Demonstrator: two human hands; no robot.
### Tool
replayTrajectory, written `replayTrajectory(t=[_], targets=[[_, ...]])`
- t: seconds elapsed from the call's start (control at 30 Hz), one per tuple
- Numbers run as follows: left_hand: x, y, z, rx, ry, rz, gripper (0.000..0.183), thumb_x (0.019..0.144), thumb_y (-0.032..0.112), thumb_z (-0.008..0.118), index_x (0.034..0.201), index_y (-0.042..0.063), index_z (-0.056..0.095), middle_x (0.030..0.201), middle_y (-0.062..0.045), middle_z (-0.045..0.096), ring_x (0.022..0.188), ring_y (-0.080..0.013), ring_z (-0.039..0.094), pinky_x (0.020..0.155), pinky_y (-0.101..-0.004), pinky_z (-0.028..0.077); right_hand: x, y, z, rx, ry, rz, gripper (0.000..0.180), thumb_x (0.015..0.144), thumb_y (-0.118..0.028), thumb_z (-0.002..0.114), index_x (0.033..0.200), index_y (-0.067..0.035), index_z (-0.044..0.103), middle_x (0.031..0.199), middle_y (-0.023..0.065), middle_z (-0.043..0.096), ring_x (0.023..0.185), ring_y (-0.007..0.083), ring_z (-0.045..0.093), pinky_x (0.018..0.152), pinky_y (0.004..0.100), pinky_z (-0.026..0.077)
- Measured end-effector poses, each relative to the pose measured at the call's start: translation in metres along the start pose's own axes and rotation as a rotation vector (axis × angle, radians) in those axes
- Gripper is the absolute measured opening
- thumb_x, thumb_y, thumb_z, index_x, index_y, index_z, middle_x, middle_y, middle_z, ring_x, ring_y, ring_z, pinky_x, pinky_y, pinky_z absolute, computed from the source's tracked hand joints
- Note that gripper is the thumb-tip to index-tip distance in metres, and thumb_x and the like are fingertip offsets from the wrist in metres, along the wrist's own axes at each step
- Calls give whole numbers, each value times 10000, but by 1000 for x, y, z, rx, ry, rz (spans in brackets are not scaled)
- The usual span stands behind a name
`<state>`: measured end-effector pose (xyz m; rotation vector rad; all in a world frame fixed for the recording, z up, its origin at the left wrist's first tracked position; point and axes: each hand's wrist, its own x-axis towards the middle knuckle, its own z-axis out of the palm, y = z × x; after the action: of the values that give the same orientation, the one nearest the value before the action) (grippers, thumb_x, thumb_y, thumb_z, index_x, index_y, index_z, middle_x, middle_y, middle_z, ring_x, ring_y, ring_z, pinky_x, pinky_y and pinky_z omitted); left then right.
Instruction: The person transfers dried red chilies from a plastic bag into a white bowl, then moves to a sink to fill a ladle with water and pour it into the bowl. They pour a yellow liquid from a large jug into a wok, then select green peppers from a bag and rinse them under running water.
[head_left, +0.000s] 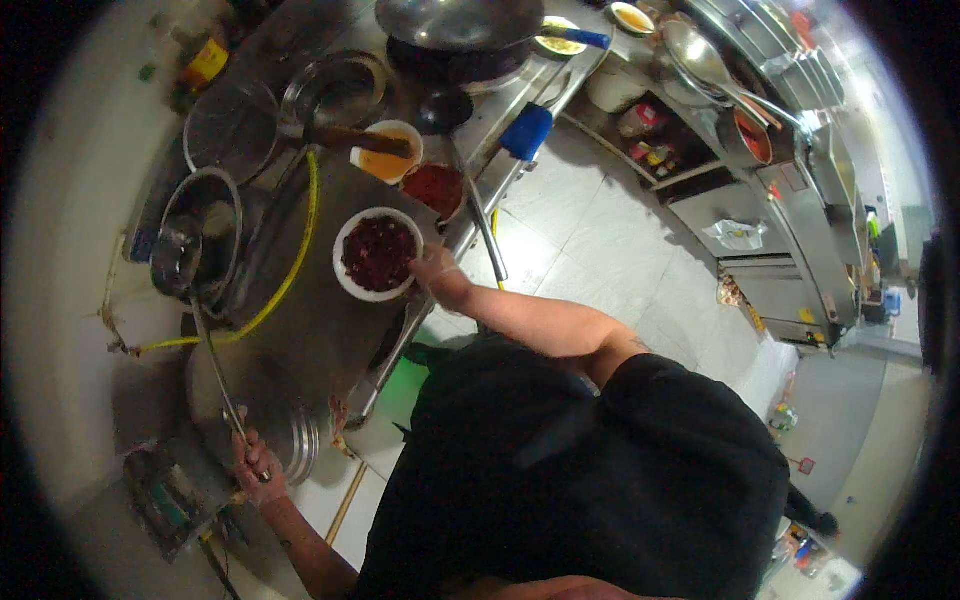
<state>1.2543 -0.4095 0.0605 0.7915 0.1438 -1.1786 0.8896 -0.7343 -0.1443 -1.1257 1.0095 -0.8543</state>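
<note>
My left hand (256, 465) is closed around the handle of a long metal ladle (214, 360). The ladle's head lies over the near edge of a round metal pot (238, 225) at the far left. With the fingers of my right hand (442, 276) I grip the rim of a white bowl (346, 281) above the metal counter (300, 322). Dark red, chopped-looking food (381, 253) fills much of it. Just beyond the bowl are a container of red seasoning or sauce (433, 191) and a white bowl of orange liquid (388, 169).
A yellow hose (309, 225) curves over the counter. A wooden-handled pan or strainer (360, 140) reaches across the orange liquid. Another ladle (480, 217) overhangs the counter edge near a blue cloth (526, 133). A wok (459, 22) stands at the far end; steel cabinets (731, 225) line the right.
</note>
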Motion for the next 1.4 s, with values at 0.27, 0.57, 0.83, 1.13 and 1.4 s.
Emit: replayTrajectory(t=[0.27,0.57,0.83,1.13,1.4], targets=[[45,5,-13,-258,-114,-133,545,1138,300,409,1557,-43,349,938,-98,550,575,-76,367,440,-289,378,-15,-55,-13,-358,40,90,288,950,-146,626,1153,57,654,993,136,728,888,221,682,785,365,551],[48,-38,6,-40,75,-21,558,1096,340,516,1472,-67,449,1378,-177,625,1060,-229,708,782,-331,668,-35,-115,-82,-30,-3,264,303,990,-85,577,1254,63,595,953,162,716,726,210,702,648,327,594],[59,-60,-7,-67,-36,-68,622,1065,396,568,1468,-59,435,1400,-222,587,1098,-285,689,909,-380,641,-67,-173,-161,182,76,189,263,1007,-63,498,1223,64,576,955,136,715,723,174,689,610,291,609],[66,-75,-7,-335,31,-107,696,1079,436,522,1561,-35,349,1562,-221,456,1366,-357,536,1077,-502,557,-53,-184,-234,254,431,144,271,958,-87,547,1167,74,607,949,112,678,770,188,691,667,303,629],[94,-76,-90,-841,31,-421,519,1107,392,441,1466,27,522,1497,-110,568,1315,-230,585,1054,-432,532,-6,-181,-327,355,492,41,212,1058,-140,533,1200,14,571,914,67,645,769,162,673,747,307,651]])
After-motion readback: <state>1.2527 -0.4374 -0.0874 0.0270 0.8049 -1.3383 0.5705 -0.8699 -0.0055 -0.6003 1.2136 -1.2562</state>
